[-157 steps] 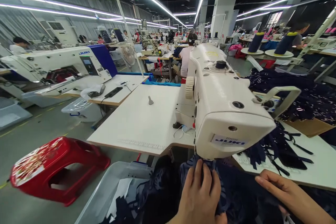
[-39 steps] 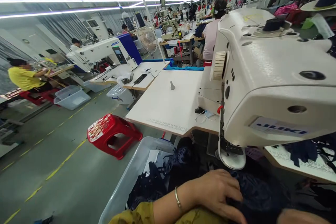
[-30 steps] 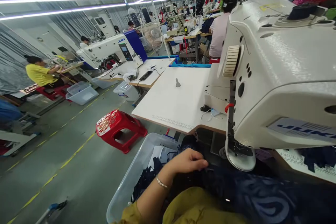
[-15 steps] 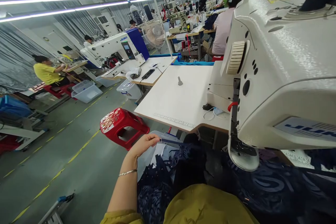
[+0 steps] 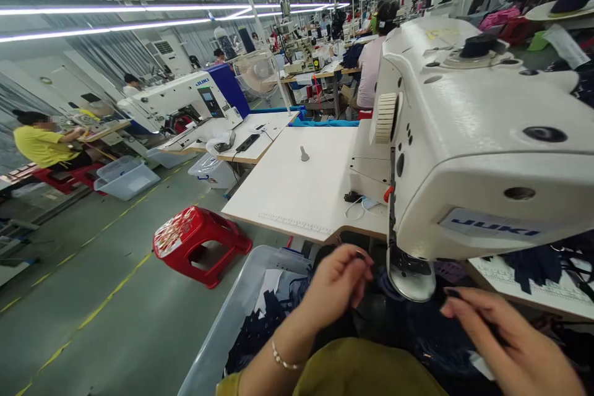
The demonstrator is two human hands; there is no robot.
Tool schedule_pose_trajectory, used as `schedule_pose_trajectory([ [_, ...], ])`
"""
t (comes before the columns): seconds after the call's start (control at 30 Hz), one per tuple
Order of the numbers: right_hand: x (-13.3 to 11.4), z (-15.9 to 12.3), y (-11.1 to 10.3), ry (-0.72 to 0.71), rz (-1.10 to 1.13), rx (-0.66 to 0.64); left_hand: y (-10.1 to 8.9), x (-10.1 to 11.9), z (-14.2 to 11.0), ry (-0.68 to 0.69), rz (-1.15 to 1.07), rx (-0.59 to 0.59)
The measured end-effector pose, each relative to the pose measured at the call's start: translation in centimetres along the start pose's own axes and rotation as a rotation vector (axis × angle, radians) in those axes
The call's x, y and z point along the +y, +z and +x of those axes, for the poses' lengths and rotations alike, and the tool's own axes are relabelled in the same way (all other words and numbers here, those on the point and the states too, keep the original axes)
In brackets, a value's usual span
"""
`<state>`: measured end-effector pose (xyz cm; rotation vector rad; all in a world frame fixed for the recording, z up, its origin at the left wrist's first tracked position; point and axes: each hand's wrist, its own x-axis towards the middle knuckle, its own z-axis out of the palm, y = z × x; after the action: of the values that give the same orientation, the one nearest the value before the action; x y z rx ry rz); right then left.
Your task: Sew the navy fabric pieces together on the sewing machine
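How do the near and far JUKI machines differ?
The near machine looms beside the left hand and right hand; the far machine looks smaller, farther off. The near machine shows a ribbed wheel, the far machine a blue section and screen. Both are mostly white and marked JUKI.

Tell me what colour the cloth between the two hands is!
Dark navy blue; the cloth shows best in the head view.

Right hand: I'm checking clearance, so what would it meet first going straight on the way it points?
Probably the rounded metal plate under the sewing machine, though depth is unclear and the right hand might pass below.
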<state>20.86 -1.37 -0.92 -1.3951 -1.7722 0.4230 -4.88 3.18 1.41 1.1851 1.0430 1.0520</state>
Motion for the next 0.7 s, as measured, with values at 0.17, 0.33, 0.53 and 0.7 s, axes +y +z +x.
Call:
schedule_pose_trajectory([
  [0.17, -2.9, 1.3, 2.3, -0.217, -0.097, 0.021, 4.7, -0.4, -1.0, 0.102, 0.344, -0.158],
  [0.33, -2.3, 0.9, 2.8, -0.415, -0.284, 0.080, 4.9, -0.8, -1.0, 0.347, 0.719, -0.118],
  [0.53, -2.6, 1.1, 2.6, -0.430, -0.289, 0.061, 4.5, -0.1, -1.7, 0.787, 1.413, -0.139],
  [0.7, -3.1, 1.2, 3.0, -0.281, -0.131, 0.041, 4.3, 0.6, -2.2, 0.815, 1.580, -0.210],
])
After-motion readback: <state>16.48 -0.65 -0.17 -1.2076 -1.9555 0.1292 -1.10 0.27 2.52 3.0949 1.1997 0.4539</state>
